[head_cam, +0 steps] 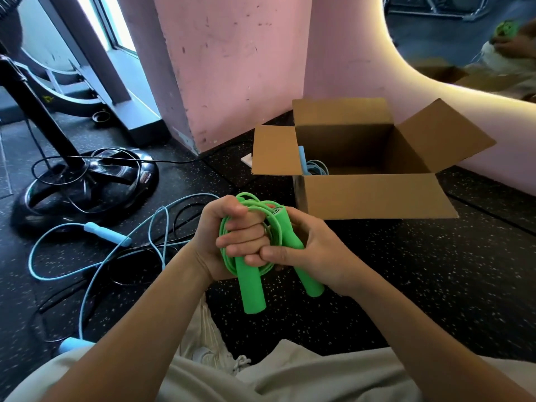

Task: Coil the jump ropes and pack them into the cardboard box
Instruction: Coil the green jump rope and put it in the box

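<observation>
- While both hands meet in front of the person's chest, they hold a bright green plastic jump rope (255, 258) wound into a small bundle.
- The left hand (229, 242) is curled tight round the loops of green cord.
- The right hand (313, 256) wraps round one green handle, thumb touching the left fingers.
- Both handles point down toward the person's lap; their long sides run up and down, a bit tilted apart at the bottom.
- Beyond the hands an open brown cardboard box (374, 195) sits on the black speckled floor (406, 285), flaps spread out.
- Inside the box lies a light blue coiled rope (314, 166).
- To the left, a loose light blue jump rope (107, 233) sprawls on the floor, mixed with a thin black rope (136, 268).
</observation>
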{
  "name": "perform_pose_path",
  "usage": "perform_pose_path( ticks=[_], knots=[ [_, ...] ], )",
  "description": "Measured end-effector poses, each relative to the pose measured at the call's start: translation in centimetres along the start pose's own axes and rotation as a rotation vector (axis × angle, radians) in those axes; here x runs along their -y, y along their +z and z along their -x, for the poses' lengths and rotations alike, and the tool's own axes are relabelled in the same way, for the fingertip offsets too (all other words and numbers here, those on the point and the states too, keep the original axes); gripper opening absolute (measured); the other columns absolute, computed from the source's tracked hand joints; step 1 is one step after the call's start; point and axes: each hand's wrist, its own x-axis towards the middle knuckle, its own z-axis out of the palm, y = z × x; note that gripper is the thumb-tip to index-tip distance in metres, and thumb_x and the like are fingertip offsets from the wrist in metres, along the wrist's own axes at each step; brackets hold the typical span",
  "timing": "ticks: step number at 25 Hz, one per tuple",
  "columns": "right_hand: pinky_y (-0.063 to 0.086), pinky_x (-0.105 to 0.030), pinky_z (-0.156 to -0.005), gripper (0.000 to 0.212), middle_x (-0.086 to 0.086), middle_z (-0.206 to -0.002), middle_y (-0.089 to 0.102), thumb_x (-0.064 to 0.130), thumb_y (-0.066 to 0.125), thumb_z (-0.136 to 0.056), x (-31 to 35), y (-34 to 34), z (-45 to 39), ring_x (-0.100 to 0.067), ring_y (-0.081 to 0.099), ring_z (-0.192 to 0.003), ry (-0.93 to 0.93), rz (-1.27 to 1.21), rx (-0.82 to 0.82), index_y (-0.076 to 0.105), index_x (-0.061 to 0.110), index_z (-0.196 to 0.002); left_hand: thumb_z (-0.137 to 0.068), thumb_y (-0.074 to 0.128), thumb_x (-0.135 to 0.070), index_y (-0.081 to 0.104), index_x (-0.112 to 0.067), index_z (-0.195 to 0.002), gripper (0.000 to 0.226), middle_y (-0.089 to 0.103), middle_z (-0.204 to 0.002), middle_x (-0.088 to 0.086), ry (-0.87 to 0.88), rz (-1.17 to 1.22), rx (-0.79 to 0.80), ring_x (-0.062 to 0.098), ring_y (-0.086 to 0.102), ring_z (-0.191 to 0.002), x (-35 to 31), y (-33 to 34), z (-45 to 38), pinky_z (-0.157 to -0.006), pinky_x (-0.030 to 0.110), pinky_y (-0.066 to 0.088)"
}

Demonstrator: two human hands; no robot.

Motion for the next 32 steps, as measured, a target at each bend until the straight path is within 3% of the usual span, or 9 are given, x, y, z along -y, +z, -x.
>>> perform_pose_path(
  ticks=[5, 8, 11, 14, 18, 21, 25, 27, 32],
  knots=[
    [0.062, -0.031, -0.069, 0.035, -0.003, -0.096, 0.077, 0.012, 0.078, -0.085, -0.1, -1.9, -0.1, -0.026, 0.073, -0.084, -0.068, 0.218, -0.204, 0.07, 0.026, -0.117, -0.071, 0.079, -0.031, 0.066, -0.014, -0.057, 0.026, 0.062, -0.063, 0.005, 0.013, -0.445, -0.756, 0.02, 0.063, -0.06, 0.0, 0.0, -0.5, -0.068, 0.031, 0.055],
    [0.062, -0.03, -0.069, 0.025, 0.004, -0.089, 0.076, 0.023, 0.075, -0.089, -1.1, -1.9, -0.2, -0.016, 0.072, -0.079, -0.054, 0.384, -0.321, 0.07, 0.029, -0.113, -0.079, 0.075, -0.045, 0.078, -0.016, -0.082, 0.03, 0.066, -0.077, 0.005, 0.124, -0.744, -0.947, 0.019, 0.063, -0.069, 0.3, -0.7, -1.3, -0.068, 0.033, 0.054],
    [0.054, -0.025, -0.063, 0.013, 0.008, -0.081, 0.07, 0.03, 0.068, -0.094, -2.0, -2.3, -0.6, -0.008, 0.062, -0.071, -0.047, 0.553, -0.358, 0.066, 0.034, -0.106, -0.09, 0.059, -0.057, 0.067, -0.024, -0.097, 0.035, 0.069, -0.08, -0.005, 0.08, -1.257, -1.037, 0.006, 0.065, -0.068, 1.0, -1.7, -1.5, -0.061, 0.022, 0.05],
    [0.044, -0.018, -0.065, 0.01, 0.011, -0.086, 0.064, 0.033, 0.059, -0.1, -1.9, -3.0, -0.9, 0.0, 0.057, -0.076, 0.057, 0.578, -0.28, 0.061, 0.033, -0.11, -0.093, 0.054, -0.056, 0.059, -0.027, -0.104, 0.031, 0.068, -0.084, -0.003, 0.072, -1.358, -1.078, -0.002, 0.063, -0.067, 1.7, -2.4, -1.9, -0.053, 0.012, 0.045],
    [0.045, -0.018, -0.066, 0.015, 0.011, -0.09, 0.064, 0.033, 0.057, -0.101, 0.1, -6.4, -1.9, 0.002, 0.059, -0.077, 0.06, 0.636, -0.224, 0.061, 0.027, -0.114, -0.091, 0.058, -0.055, 0.061, -0.029, -0.111, 0.032, 0.069, -0.092, -0.007, 0.172, -1.394, -1.063, -0.003, 0.062, -0.078, -0.7, -2.2, -5.3, -0.063, 0.012, 0.045],
    [0.055, -0.029, -0.077, 0.026, 0.004, -0.1, 0.072, 0.027, 0.062, -0.099, 2.9, -12.2, -5.1, -0.008, 0.067, -0.088, -0.043, 0.664, -0.394, 0.065, 0.021, -0.125, -0.085, 0.066, -0.058, 0.066, -0.028, -0.103, 0.035, 0.072, -0.092, 0.0, 0.262, -1.295, -0.951, 0.016, 0.071, -0.084, -6.0, -2.6, -11.7, -0.073, 0.041, 0.06],
    [0.047, -0.006, -0.078, 0.033, 0.002, -0.111, 0.071, 0.018, 0.064, -0.098, 3.0, -21.2, -11.3, -0.002, 0.064, -0.091, 0.003, 0.633, -0.544, 0.064, 0.014, -0.131, -0.092, 0.068, -0.038, 0.058, -0.024, -0.117, 0.03, 0.062, -0.096, -0.007, 0.249, -1.23, -0.871, 0.02, 0.069, -0.089, -11.3, -6.4, -22.9, -0.067, 0.048, 0.063],
    [0.046, -0.002, -0.075, 0.035, 0.005, -0.111, 0.067, 0.019, 0.063, -0.099, 0.7, -25.0, -14.3, -0.007, 0.064, -0.096, 0.121, 0.606, -0.539, 0.062, 0.013, -0.134, -0.095, 0.066, -0.033, 0.058, -0.019, -0.131, 0.04, 0.063, -0.1, -0.003, 0.153, -1.246, -0.877, 0.019, 0.066, -0.093, -12.5, -10.2, -27.3, -0.073, 0.047, 0.063],
    [0.047, -0.036, -0.101, 0.052, -0.009, -0.139, 0.057, 0.028, 0.062, -0.1, -6.8, -31.1, -20.2, -0.027, 0.058, -0.121, 0.627, 0.709, -0.397, 0.048, 0.012, -0.147, -0.095, 0.063, -0.042, 0.065, -0.007, -0.121, 0.044, 0.069, -0.108, 0.009, -0.39, -1.612, -0.892, 0.023, 0.068, -0.094, -12.3, -21.0, -34.4, -0.074, 0.037, 0.061]
  ],
)
